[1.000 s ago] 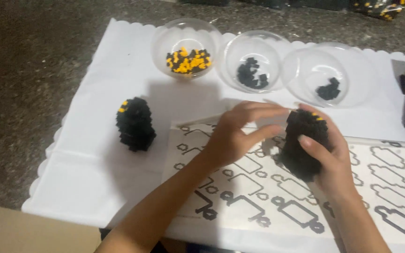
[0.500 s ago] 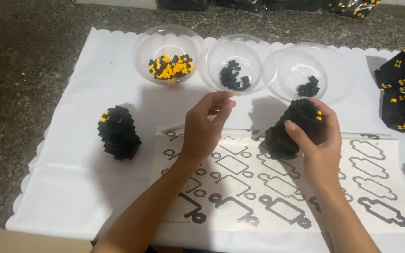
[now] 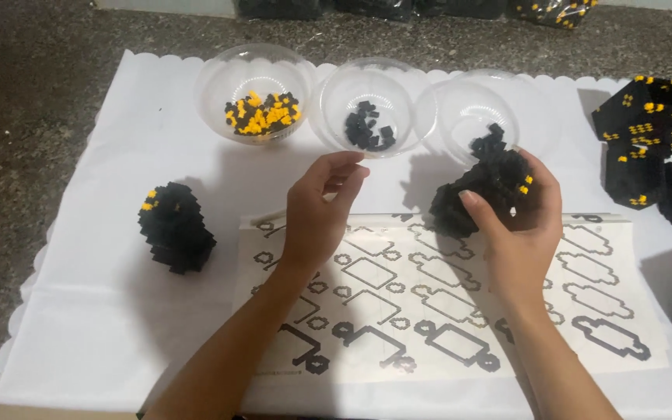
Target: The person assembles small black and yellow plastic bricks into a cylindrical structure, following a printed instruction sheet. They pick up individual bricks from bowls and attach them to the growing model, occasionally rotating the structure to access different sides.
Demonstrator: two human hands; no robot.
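Nearest lies a white paper instruction sheet printed with black block outlines (image 3: 445,303), spread on a white scallop-edged cloth (image 3: 87,311). Above the sheet, the right hand (image 3: 519,225) grips a lumpy black brick-built model with small yellow spots (image 3: 484,187), holding it off the sheet. The left hand (image 3: 322,204) hovers released, fingers curled, holding nothing visible. Left of it stands a second black brick-built figure with a yellow dot (image 3: 174,227). Farther off sit three clear plastic bowls: one with yellow and black pieces (image 3: 257,92), a middle bowl of black pieces (image 3: 369,105), and a third just behind the held model (image 3: 476,109).
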